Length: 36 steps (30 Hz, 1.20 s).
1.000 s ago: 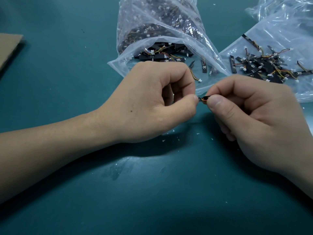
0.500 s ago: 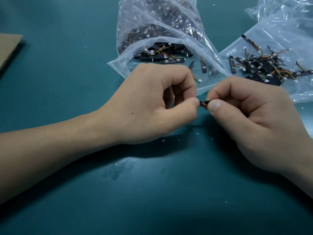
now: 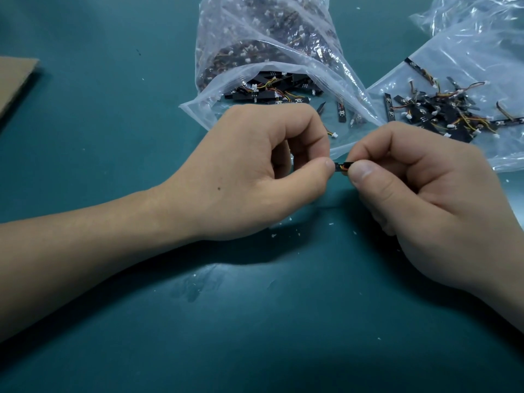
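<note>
Teal mat [image 3: 113, 137]: left hand [image 3: 249, 177] and right hand [image 3: 425, 199] both pinch one black part [image 3: 342, 167], just below the bag [image 3: 269, 52].

We see a bare left hand [image 3: 249, 177] with a small dark mole [image 3: 219, 189] on its back and a bare forearm [image 3: 99, 245], and a bare right hand [image 3: 425, 199] with a short thumbnail [image 3: 362, 169].

One wide-angle camera, worn on the head, looks forward and steeply down at the worktop [image 3: 99, 321] from close range. The plastic bag [image 3: 269, 46] marks the far edge of the view. The left hand [image 3: 249, 177] and right hand [image 3: 425, 199], nearer than the bag, pinch a small black part [image 3: 342, 166] mid-frame.
</note>
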{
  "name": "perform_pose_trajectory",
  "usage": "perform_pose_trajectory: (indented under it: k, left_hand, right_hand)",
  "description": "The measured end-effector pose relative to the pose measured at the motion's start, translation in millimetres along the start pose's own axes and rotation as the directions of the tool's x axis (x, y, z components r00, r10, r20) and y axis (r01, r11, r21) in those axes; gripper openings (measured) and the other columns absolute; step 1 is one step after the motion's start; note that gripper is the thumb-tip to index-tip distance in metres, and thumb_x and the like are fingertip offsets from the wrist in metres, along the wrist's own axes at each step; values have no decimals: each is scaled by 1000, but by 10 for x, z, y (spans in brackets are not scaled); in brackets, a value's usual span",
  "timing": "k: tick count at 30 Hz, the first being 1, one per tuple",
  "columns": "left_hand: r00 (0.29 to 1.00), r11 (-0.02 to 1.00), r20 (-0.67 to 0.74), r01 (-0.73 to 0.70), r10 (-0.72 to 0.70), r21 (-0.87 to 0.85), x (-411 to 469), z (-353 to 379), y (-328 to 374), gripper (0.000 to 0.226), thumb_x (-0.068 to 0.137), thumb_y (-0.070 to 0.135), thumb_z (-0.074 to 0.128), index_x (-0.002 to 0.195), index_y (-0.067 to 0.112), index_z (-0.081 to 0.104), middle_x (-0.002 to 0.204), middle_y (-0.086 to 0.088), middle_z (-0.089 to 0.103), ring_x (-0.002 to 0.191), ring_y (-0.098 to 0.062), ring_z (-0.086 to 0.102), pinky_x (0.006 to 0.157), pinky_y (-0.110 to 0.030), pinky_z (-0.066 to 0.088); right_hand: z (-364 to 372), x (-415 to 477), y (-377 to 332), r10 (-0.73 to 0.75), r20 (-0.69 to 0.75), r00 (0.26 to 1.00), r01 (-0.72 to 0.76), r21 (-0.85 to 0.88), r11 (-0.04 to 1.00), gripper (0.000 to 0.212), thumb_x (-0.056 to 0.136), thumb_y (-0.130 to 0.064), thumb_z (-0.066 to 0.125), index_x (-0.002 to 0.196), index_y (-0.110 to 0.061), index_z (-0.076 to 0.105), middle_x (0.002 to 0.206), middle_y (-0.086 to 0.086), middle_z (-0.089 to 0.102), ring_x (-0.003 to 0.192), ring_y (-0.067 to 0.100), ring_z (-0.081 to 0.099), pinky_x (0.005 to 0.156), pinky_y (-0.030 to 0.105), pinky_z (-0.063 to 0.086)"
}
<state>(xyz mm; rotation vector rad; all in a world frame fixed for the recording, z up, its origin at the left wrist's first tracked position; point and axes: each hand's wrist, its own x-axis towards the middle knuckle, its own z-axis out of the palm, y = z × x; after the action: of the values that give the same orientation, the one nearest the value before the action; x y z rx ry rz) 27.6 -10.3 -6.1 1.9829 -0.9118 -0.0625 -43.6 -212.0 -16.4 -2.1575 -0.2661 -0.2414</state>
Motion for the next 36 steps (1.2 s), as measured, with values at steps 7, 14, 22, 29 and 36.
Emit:
perform_pose_trajectory:
  k: [7, 14, 22, 29, 36]
  left_hand:
    - [1000, 1000, 15, -7, 7, 10, -6, 3, -4, 9, 88, 18, 68, 80, 17, 64, 62, 11, 56, 51, -13, 51, 51, -17, 38]
    - [1000, 1000, 20, -1, 1, 10, -7, -5, 0, 9, 89, 18, 67, 81, 17, 63, 61, 12, 55, 51, -9, 50, 52, -13, 36]
    - [1000, 1000, 17, -11, 11, 8, -9, 4, 5, 9, 90, 19, 67, 82, 17, 63, 61, 15, 54, 50, -11, 50, 52, -15, 36]
    - [1000, 1000, 18, -6, 7, -10, -5, -3, 5, 10, 90, 19, 67, 81, 19, 62, 61, 15, 53, 52, -12, 50, 53, -15, 37]
    - [999, 999, 22, -33, 33, 5, -12, -12, 11, 10, 90, 18, 68, 82, 16, 63, 62, 13, 55, 53, -14, 51, 53, -16, 38]
  right_hand:
    - [-5, -8, -10, 7, 10, 1000, -7, -24, 1000, 17, 95, -41, 55, 88, -26, 62, 57, 3, 55, 46, 23, 47, 45, 37, 39]
    - [-8, -8, -7, 3, 23, 1000, -2, -35, 999, 17, 96, -41, 54, 90, -27, 62, 57, 5, 53, 46, 24, 44, 47, 41, 38]
    - [-13, -4, -8, 15, 9, 1000, -15, 29, 999, 18, 94, -41, 55, 89, -26, 62, 56, 5, 53, 46, 24, 45, 45, 40, 38]
    - [-7, -1, 12, 8, 12, 1000, -9, 33, 999, 15, 96, -41, 54, 88, -30, 60, 57, 1, 53, 49, 23, 47, 48, 40, 39]
    - [-9, -3, 19, 16, 19, 1000, -17, 53, 998, 19, 93, -38, 56, 85, -23, 62, 52, -4, 47, 45, 13, 38, 48, 22, 31]
